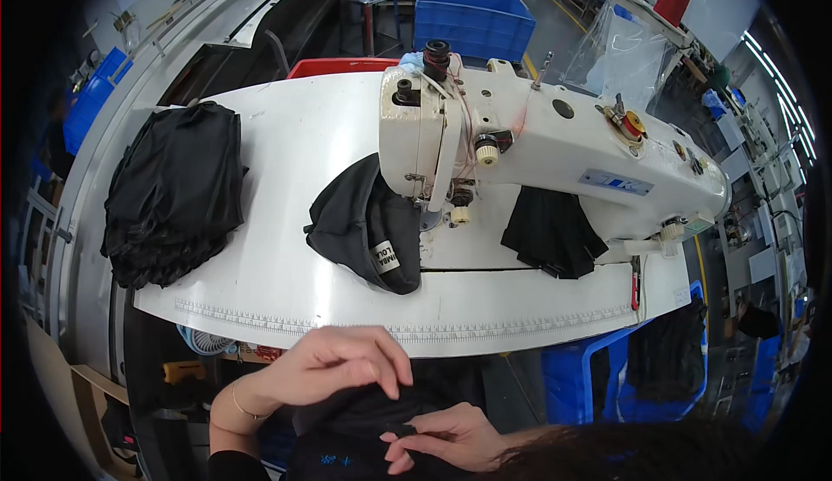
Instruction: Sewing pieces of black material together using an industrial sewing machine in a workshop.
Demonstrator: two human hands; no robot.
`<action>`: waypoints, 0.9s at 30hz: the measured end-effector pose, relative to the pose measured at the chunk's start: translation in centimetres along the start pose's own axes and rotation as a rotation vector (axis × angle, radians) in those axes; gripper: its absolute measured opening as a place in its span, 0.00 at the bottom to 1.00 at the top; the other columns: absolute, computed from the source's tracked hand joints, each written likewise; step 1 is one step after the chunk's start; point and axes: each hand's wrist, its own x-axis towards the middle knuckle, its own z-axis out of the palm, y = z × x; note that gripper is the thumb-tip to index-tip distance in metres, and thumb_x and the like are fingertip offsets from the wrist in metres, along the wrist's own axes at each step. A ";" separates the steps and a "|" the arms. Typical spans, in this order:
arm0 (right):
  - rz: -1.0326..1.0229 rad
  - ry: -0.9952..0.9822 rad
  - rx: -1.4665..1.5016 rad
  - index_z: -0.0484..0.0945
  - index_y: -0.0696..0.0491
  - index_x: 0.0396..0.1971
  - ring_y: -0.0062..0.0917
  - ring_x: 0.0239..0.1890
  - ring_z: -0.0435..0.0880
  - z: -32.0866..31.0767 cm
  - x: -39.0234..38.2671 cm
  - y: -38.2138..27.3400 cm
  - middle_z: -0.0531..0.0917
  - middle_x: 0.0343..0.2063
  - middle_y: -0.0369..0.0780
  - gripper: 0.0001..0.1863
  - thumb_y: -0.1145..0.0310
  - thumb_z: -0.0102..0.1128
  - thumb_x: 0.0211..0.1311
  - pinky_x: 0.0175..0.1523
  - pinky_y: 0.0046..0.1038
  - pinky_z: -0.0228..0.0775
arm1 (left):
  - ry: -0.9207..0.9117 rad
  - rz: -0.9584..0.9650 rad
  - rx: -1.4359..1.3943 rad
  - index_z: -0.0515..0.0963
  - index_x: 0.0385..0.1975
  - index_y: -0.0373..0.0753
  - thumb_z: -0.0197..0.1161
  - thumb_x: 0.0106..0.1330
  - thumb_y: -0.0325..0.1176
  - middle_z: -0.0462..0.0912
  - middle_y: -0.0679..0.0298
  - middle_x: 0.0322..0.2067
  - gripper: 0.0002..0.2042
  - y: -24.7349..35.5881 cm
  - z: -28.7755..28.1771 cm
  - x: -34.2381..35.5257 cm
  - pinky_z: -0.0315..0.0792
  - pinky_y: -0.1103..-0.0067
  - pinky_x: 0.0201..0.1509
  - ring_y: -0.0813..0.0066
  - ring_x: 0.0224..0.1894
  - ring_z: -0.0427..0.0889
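Note:
My left hand (347,363) hovers over the front edge of the sewing table (286,247), fingers loosely bent and apart, with nothing seen in it. Lower and to its right, over my lap, my right hand (455,436) has thumb and fingers pinched together. Something small and dark may be between them, but it blends with the dark clothing behind. A black, cap-shaped fabric piece (355,221) with a white label (386,256) lies under the needle end of the white sewing machine (529,134). Neither hand touches it.
A thick stack of black fabric pieces (178,191) lies at the table's left. More black fabric (553,234) sits beneath the machine arm. A ruler strip (416,332) runs along the front edge; red-handled snips (635,289) lie at right. A blue bin (568,381) stands below right.

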 end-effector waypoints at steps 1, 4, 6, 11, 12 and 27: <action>0.130 0.060 0.134 0.64 0.60 0.61 0.30 0.41 0.85 -0.2 -0.6 0.0 0.84 0.41 0.46 0.22 0.78 0.53 0.68 0.51 0.27 0.78 | 0.108 0.020 0.222 0.77 0.45 0.31 0.57 0.68 0.28 0.76 0.57 0.45 0.10 -0.8 -0.2 0.7 0.72 0.76 0.50 0.68 0.46 0.77; 0.050 0.300 0.263 0.50 0.58 0.66 0.33 0.33 0.87 -1.3 -0.5 0.5 0.83 0.37 0.53 0.30 0.82 0.51 0.67 0.39 0.28 0.82 | 0.209 0.047 1.434 0.77 0.42 0.26 0.59 0.60 0.26 0.78 0.55 0.40 0.13 -4.3 0.2 3.2 0.73 0.75 0.50 0.65 0.43 0.78; -0.091 0.301 0.152 0.55 0.58 0.64 0.34 0.32 0.87 -2.4 0.8 1.1 0.83 0.38 0.53 0.27 0.83 0.51 0.67 0.37 0.28 0.82 | 0.065 -0.012 1.832 0.72 0.49 0.25 0.58 0.50 0.26 0.75 0.54 0.42 0.23 -5.4 0.4 3.9 0.74 0.71 0.46 0.60 0.43 0.76; -0.212 0.211 -0.382 0.61 0.53 0.66 0.29 0.39 0.85 -5.6 2.9 0.5 0.82 0.42 0.48 0.26 0.79 0.50 0.69 0.43 0.26 0.78 | 0.212 -0.089 1.824 0.74 0.42 0.23 0.59 0.49 0.26 0.74 0.53 0.33 0.19 -3.8 -4.0 4.2 0.74 0.73 0.41 0.60 0.35 0.76; -0.269 0.168 -0.544 0.61 0.55 0.67 0.30 0.40 0.83 -6.6 3.5 0.1 0.81 0.42 0.48 0.30 0.81 0.51 0.64 0.45 0.27 0.76 | 0.320 -0.098 1.775 0.76 0.38 0.23 0.60 0.50 0.27 0.74 0.54 0.29 0.16 -3.4 -5.6 4.5 0.74 0.73 0.38 0.61 0.33 0.77; -0.480 0.413 -1.588 0.81 0.56 0.38 0.30 0.35 0.82 -16.7 10.7 1.0 0.82 0.32 0.41 0.11 0.76 0.56 0.54 0.44 0.32 0.75 | 0.125 0.110 1.679 0.79 0.37 0.32 0.62 0.50 0.28 0.78 0.57 0.36 0.13 -7.8 -7.6 6.7 0.72 0.69 0.43 0.63 0.39 0.78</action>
